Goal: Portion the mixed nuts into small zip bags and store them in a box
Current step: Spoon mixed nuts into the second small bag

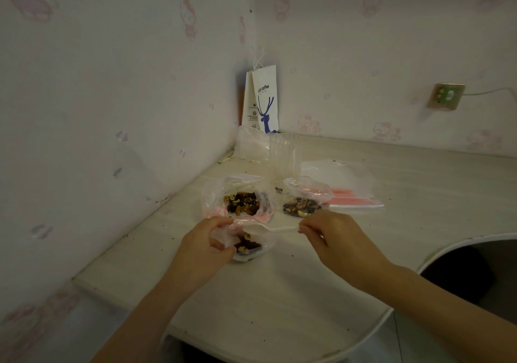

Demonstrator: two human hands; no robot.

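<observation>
My left hand (205,246) grips a small zip bag (250,246) by its mouth; some mixed nuts lie in its bottom. My right hand (330,235) pinches the handle of a white plastic spoon (268,228), whose bowl sits over that bag's opening. Just behind stands a larger open bag of mixed nuts (242,201) with a pink zip edge. To its right lies another small bag with nuts (303,201). A clear plastic box (281,155) stands farther back.
A stack of flat zip bags with pink strips (349,192) lies at the right. A white paper coffee bag (264,99) leans in the wall corner. Crumbs dot the white table (279,292); its curved cut-out edge is at the right. A wall socket (446,96) is at the far right.
</observation>
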